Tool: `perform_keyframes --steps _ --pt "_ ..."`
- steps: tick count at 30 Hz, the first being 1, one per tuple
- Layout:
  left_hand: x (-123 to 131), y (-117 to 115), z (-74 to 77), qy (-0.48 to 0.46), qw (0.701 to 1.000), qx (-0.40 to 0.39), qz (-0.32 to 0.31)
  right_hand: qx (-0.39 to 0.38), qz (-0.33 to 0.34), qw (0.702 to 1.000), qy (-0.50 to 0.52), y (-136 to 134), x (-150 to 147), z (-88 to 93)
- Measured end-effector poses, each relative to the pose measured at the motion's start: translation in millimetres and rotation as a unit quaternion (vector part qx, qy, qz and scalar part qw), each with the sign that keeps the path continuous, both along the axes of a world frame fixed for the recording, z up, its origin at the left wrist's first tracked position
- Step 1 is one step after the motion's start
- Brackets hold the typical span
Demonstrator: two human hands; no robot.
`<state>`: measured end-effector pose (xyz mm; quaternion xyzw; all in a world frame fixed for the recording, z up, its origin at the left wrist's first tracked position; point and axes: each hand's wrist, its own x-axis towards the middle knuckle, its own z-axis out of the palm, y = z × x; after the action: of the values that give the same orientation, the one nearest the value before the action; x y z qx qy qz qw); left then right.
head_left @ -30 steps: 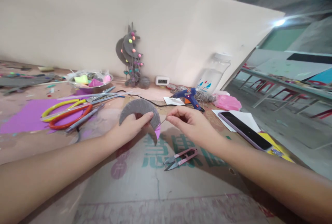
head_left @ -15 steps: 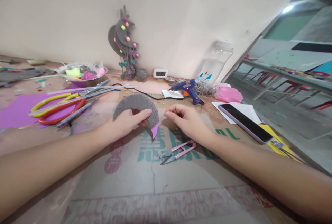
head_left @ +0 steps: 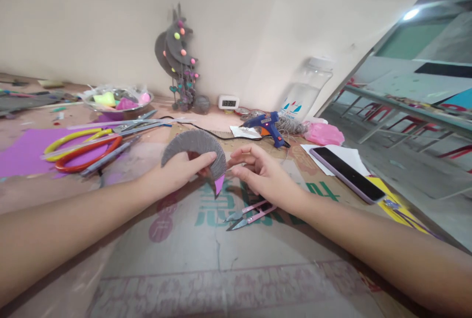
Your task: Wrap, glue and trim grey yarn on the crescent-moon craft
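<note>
My left hand [head_left: 184,164] is closed on a crescent moon cutout [head_left: 193,142], thumb on its front face and fingers behind. Grey yarn is wound around most of the crescent. Its lower right tip shows bare purple [head_left: 220,184]. Just right of that tip is my right hand [head_left: 258,170], its thumb and fingers curved and apart. Whether a strand of yarn runs to these fingers is too fine to make out. Pink-handled thread snips [head_left: 249,214] lie beneath the right hand on the cardboard [head_left: 177,254], blades pointing left.
A blue glue gun [head_left: 268,126] with a lit red light stands behind my right hand. Large scissors [head_left: 84,148] lie on purple sheet at left, near a bowl [head_left: 118,110]. A phone [head_left: 346,174] rests at right. Behind are a timer [head_left: 228,102], a bottle [head_left: 304,92] and a moon ornament [head_left: 179,57].
My right hand has loosened from a pinch, its fingers spreading and moving slightly left toward the crescent's edge. The left hand keeps its hold on the crescent.
</note>
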<state>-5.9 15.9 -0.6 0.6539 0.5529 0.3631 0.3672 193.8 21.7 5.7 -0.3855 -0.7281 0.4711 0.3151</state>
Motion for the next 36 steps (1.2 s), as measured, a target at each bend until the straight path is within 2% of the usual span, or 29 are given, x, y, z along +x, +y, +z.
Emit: perform_keyframes --steps 4,11,18,26,36 --pt "-1.4 0.3 -0.5 0.005 1.0 -0.012 -0.005 0.034 0.021 0.998 -0.041 2.4 1.0 -3.8" --pt "-0.1 0.4 1.4 0.016 1.0 -0.015 0.0 0.065 -0.007 0.995 -0.07 6.2 2.9 -8.3" --pt "-0.9 -1.6 3.5 0.067 0.996 -0.053 0.014 0.167 -0.033 0.978 -0.119 2.6 1.3 -3.6" --pt "2.5 -3.1 4.9 0.037 0.999 -0.033 0.0 0.179 -0.051 0.975 -0.119 2.3 -0.2 -1.8" --pt "3.7 -4.5 8.1 0.008 0.998 -0.069 0.011 0.179 -0.057 0.975 -0.117 2.5 0.7 -2.6"
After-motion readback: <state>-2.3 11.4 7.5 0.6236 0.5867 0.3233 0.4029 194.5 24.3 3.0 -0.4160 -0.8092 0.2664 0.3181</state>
